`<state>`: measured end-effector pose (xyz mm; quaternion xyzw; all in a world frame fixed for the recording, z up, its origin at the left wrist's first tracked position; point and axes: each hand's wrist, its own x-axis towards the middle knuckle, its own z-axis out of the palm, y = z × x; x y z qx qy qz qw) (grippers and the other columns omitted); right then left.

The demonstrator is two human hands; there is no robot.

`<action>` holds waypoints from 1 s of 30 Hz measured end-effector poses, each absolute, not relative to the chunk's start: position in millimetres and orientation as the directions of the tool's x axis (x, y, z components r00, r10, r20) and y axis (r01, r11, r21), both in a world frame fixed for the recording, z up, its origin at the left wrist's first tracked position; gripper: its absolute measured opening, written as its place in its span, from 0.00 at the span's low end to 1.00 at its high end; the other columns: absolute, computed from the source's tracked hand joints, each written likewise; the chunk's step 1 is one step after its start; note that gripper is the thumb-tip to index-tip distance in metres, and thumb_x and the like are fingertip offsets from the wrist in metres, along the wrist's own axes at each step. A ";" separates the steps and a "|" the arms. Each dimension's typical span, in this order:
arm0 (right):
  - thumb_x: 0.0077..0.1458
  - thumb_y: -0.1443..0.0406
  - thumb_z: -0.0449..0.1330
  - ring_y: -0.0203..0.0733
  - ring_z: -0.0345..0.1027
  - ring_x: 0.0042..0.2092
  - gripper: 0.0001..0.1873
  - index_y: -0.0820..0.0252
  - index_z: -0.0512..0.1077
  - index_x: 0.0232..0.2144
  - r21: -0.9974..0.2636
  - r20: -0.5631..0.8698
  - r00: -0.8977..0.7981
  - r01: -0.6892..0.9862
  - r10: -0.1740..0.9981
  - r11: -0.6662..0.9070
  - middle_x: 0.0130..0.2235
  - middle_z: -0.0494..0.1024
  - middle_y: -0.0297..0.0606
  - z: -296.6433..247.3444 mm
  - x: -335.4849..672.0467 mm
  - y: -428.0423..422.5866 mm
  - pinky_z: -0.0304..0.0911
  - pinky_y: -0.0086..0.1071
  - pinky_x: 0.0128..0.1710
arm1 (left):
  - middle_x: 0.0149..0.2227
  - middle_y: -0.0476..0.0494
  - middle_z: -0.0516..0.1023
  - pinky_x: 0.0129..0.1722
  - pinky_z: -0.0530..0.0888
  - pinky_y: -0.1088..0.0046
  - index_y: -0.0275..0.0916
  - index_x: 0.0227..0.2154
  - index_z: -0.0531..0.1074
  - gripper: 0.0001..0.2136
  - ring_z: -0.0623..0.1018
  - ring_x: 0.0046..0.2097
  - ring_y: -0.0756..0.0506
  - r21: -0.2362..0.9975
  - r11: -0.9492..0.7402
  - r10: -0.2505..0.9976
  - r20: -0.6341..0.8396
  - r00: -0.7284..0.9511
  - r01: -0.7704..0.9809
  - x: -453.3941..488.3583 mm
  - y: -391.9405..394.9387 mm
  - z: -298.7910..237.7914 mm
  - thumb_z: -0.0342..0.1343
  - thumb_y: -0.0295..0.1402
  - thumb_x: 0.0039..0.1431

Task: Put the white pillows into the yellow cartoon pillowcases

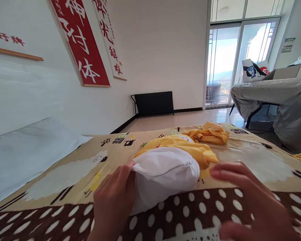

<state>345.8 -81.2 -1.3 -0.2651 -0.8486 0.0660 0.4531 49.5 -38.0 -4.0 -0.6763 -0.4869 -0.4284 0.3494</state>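
Note:
A plump white cushion [165, 177] lies on the patterned blanket [130, 150], a seam running across its upper side. With fingers and thumb pinched together, my left hand [116, 197] grips its left corner. My right hand [253, 197] hovers to the right of the cushion, fingers spread and slightly blurred, holding nothing. Just behind the cushion, and partly covered by it, is a yellow printed cloth [200, 152]. Farther back a bunched yellow cloth [212, 133] rests on the blanket.
At the left, a large white pillow [27, 150] lies near the wall. A folded black piece of furniture [154, 103] leans at the back wall. To the right stands a table under a plastic cover [261, 90], with boxes and a printed bag [252, 70] on it. Sliding glass doors [223, 63] are behind.

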 end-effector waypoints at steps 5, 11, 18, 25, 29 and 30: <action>0.47 0.55 0.65 0.52 0.63 0.56 0.35 0.55 0.61 0.57 -0.444 0.815 -0.167 0.437 0.555 0.782 0.55 0.70 0.46 -44.2 294.3 -16.2 0.63 0.44 0.53 | 0.29 0.44 0.76 0.35 0.67 0.74 0.38 0.36 0.70 0.09 0.74 0.32 0.48 -0.219 -0.494 0.164 0.927 0.338 0.842 61.8 -40.3 -5.3 0.50 0.19 0.57; 0.52 0.56 0.56 0.46 0.72 0.32 0.14 0.60 0.75 0.27 -0.757 0.651 0.242 0.276 0.720 0.592 0.28 0.79 0.41 -87.3 274.1 21.9 0.67 0.36 0.33 | 0.37 0.38 0.77 0.41 0.68 0.69 0.34 0.46 0.70 0.15 0.75 0.40 0.45 -0.368 -0.590 0.205 0.793 0.574 0.719 83.5 -44.4 -12.9 0.48 0.19 0.58; 0.39 0.48 0.63 0.43 0.67 0.29 0.24 0.66 0.74 0.27 -0.958 0.183 0.567 -0.079 0.803 0.274 0.27 0.78 0.41 -91.4 325.9 73.5 0.61 0.33 0.28 | 0.54 0.36 0.71 0.52 0.63 0.57 0.43 0.55 0.66 0.22 0.70 0.56 0.37 -0.483 -0.512 0.273 0.692 0.668 0.710 78.3 -54.5 -6.0 0.47 0.21 0.58; 0.35 0.49 0.68 0.43 0.69 0.32 0.29 0.66 0.73 0.34 -0.932 0.094 0.621 -0.220 0.778 0.288 0.34 0.79 0.42 -92.5 341.8 84.0 0.64 0.32 0.28 | 0.38 0.40 0.77 0.43 0.70 0.70 0.35 0.40 0.72 0.09 0.76 0.42 0.45 -0.292 -0.517 0.189 0.878 0.440 0.805 36.9 -29.9 11.3 0.55 0.21 0.57; 0.38 0.51 0.67 0.41 0.71 0.32 0.28 0.63 0.74 0.39 -0.845 0.221 0.591 -0.282 0.776 0.455 0.35 0.80 0.40 -78.8 351.4 75.6 0.65 0.32 0.30 | 0.38 0.45 0.77 0.40 0.72 0.74 0.39 0.32 0.72 0.06 0.77 0.40 0.48 0.193 -0.687 0.362 0.927 0.100 0.701 29.0 -12.1 3.8 0.51 0.26 0.61; 0.38 0.52 0.67 0.42 0.71 0.32 0.26 0.63 0.75 0.37 -0.827 0.240 0.565 -0.307 0.789 0.471 0.33 0.80 0.40 -74.5 355.1 72.6 0.65 0.32 0.30 | 0.38 0.45 0.78 0.40 0.73 0.74 0.40 0.31 0.72 0.06 0.77 0.40 0.48 0.318 -0.709 0.413 0.911 0.004 0.629 29.1 -8.8 1.9 0.51 0.29 0.61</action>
